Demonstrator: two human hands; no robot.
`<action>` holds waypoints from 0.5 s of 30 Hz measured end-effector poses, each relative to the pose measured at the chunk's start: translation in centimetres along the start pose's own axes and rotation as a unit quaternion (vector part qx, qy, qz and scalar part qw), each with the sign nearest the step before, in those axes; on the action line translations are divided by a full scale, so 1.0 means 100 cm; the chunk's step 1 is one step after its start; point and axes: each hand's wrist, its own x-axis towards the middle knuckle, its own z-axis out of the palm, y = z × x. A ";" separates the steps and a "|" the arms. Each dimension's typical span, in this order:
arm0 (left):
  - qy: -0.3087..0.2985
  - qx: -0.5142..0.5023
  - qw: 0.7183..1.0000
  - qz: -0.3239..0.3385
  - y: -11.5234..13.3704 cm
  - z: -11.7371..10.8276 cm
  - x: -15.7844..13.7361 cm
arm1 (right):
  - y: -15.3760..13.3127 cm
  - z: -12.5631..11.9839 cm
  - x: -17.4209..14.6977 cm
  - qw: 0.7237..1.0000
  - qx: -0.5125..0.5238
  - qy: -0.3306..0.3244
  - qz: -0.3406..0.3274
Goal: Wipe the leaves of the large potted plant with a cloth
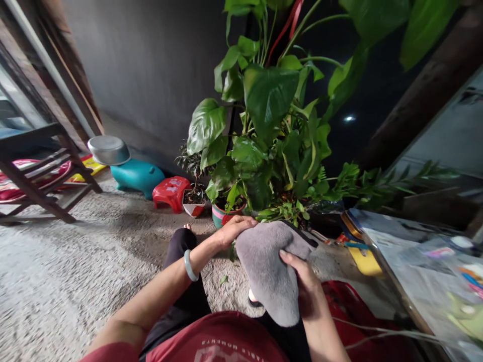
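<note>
A soft grey plush fabric piece point(266, 271) with a black strip along its upper right edge is held over my lap. My right hand point(304, 279) grips its right side, thumb pressed on top and the other fingers hidden beneath. At the upper left edge of the fabric, my left hand point(236, 230) holds on with bent fingers, their tips partly out of sight. A pale bangle point(190, 266) circles my left wrist.
Ahead stands a large leafy potted plant point(269, 100). To its left are a small potted plant point(194, 203), a red stool point(171, 193), a teal animal-shaped seat point(138, 177) with a metal basin point(109, 149), and a wooden chair point(41, 186). A cluttered table point(411, 251) borders the right.
</note>
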 end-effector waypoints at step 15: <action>0.327 -0.127 0.929 0.118 -0.004 -0.013 0.061 | -0.022 0.014 0.023 0.972 0.036 0.177 -0.148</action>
